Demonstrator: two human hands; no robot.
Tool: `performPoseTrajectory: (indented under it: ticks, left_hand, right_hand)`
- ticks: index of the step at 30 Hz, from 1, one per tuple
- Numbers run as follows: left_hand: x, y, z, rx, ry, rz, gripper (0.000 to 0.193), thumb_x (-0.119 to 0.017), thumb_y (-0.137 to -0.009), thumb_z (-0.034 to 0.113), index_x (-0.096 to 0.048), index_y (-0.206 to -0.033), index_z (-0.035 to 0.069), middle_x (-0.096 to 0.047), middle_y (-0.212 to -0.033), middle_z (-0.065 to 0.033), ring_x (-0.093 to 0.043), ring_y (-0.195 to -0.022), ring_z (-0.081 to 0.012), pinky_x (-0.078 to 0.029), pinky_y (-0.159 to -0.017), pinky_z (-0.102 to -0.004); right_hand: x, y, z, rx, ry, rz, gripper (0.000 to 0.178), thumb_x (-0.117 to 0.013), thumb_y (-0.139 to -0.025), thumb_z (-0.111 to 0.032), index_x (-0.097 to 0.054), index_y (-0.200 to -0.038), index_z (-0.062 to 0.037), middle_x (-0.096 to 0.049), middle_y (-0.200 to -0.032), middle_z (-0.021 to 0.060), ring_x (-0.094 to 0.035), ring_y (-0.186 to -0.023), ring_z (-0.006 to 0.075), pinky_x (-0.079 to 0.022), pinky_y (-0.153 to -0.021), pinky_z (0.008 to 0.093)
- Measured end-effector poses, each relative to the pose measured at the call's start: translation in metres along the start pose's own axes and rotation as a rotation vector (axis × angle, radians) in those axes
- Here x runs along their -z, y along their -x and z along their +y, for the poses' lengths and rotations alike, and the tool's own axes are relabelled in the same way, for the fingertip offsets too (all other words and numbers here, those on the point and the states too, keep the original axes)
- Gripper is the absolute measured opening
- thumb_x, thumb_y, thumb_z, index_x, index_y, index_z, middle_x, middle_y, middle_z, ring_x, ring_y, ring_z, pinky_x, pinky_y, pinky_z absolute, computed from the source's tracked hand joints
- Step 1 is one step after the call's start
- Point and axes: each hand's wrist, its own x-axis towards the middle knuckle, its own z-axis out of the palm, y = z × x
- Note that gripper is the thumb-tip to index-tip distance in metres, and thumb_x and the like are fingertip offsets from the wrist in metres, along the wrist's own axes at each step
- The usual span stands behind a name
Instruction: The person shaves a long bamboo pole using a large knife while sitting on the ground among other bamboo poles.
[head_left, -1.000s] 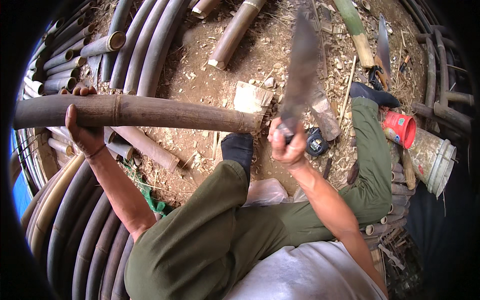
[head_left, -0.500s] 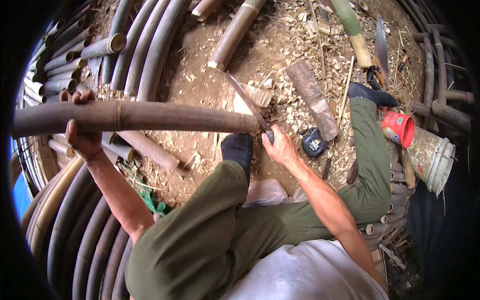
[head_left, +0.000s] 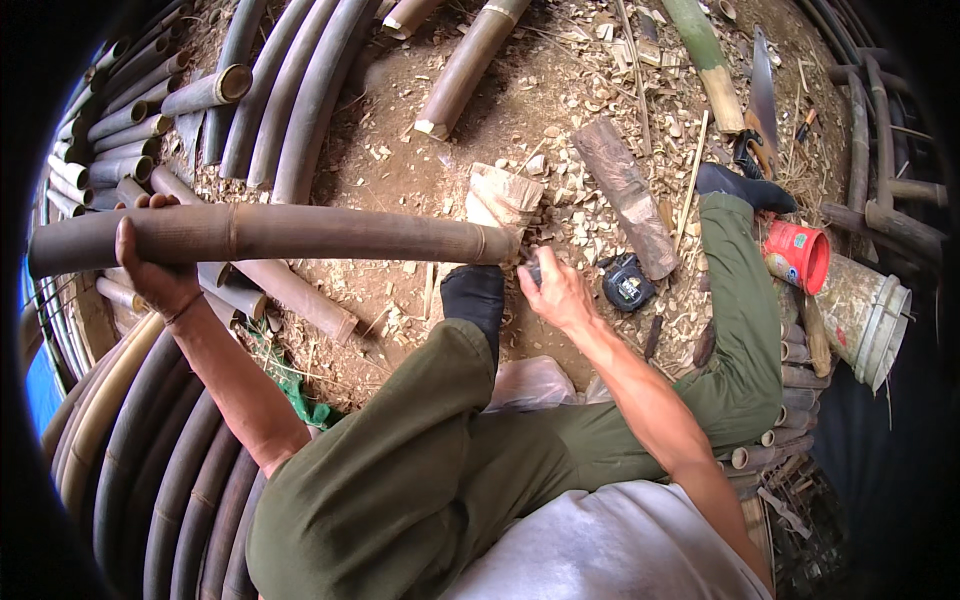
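Note:
A brown bamboo pole [head_left: 360, 235] lies nearly level across the view, its cut right end close to a pale chopped wood block [head_left: 503, 195]. My left hand [head_left: 160, 265] is closed round the pole near its left end, thumb on the near side and fingers over the far side. At the other end, my right hand [head_left: 562, 292] is closed on the dark handle of a knife [head_left: 534, 268], held right beside the cut end. The blade hardly shows now, blurred or seen edge-on. My dark-socked foot [head_left: 473, 298] is just below the pole's right part.
A tape measure [head_left: 628, 283] and a flat wood piece [head_left: 625, 200] lie among wood chips on the dirt. A handsaw [head_left: 762, 100], red tub [head_left: 797, 255] and dirty bucket [head_left: 865, 320] are at right. Stacked bamboo poles [head_left: 190, 480] line the left side.
The knife blade, which stretched from the pole's end over the wood block, has swung out of that place. My left hand has shifted its grip slightly, and the pole has turned a little.

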Motion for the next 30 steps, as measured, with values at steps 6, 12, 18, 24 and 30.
performPoseTrajectory:
  ticks: [6, 12, 18, 24, 30]
  left_hand:
    - [0.024, 0.001, 0.012, -0.037, 0.120, -0.198, 0.050, -0.063, -0.078, 0.024, -0.044, -0.120, 0.005, -0.046, -0.102, -0.0110, -0.049, -0.099, -0.0241, -0.035, -0.102, -0.0416]
    - [0.020, 0.001, 0.014, -0.031, 0.207, -0.305, 0.056, -0.064, -0.072, 0.024, -0.044, -0.121, 0.004, -0.044, -0.100, -0.0093, -0.047, -0.096, -0.0227, -0.034, -0.102, -0.0406]
    - [0.032, 0.000, 0.016, -0.014, 0.253, -0.455, 0.061, -0.069, -0.066, 0.026, -0.041, -0.118, 0.010, -0.047, -0.097, -0.0060, -0.049, -0.095, -0.0213, -0.034, -0.101, -0.0408]
    - [0.023, 0.000, 0.023, 0.045, 0.383, -0.652, 0.065, -0.071, -0.065, 0.027, -0.038, -0.119, 0.011, -0.047, -0.096, -0.0050, -0.049, -0.095, -0.0208, -0.032, -0.103, -0.0409]
    - [-0.007, 0.039, 0.051, 0.093, -0.019, 0.005, 0.046, -0.063, -0.083, 0.026, -0.049, -0.120, 0.003, -0.059, -0.109, -0.0128, -0.055, -0.105, -0.0265, -0.035, -0.103, -0.0419]
  right_hand:
    - [0.053, -0.001, -0.064, 0.129, -0.448, 0.085, 0.030, -0.055, -0.094, -0.028, -0.049, -0.101, 0.0010, -0.057, -0.062, 0.0100, -0.060, -0.053, 0.0199, -0.047, -0.048, 0.0327]
    - [0.007, -0.002, -0.005, 0.069, -0.192, 0.106, 0.026, -0.056, -0.091, -0.024, -0.050, -0.098, 0.0005, -0.059, -0.068, 0.0157, -0.061, -0.057, 0.0277, -0.051, -0.053, 0.0387]
    - [0.049, -0.002, -0.055, 0.099, -0.363, 0.137, 0.030, -0.057, -0.091, -0.026, -0.052, -0.102, 0.0018, -0.059, -0.065, 0.0178, -0.064, -0.060, 0.0270, -0.049, -0.053, 0.0360]
    - [0.005, -0.008, -0.006, 0.106, -0.187, 0.102, 0.027, -0.058, -0.090, -0.021, -0.050, -0.103, 0.0020, -0.057, -0.061, 0.0093, -0.060, -0.052, 0.0192, -0.051, -0.052, 0.0344]
    - [0.006, 0.005, -0.008, 0.115, -0.193, 0.161, 0.035, -0.061, -0.086, -0.028, -0.051, -0.105, -0.0006, -0.063, -0.079, 0.0226, -0.062, -0.070, 0.0419, -0.050, -0.063, 0.0485]
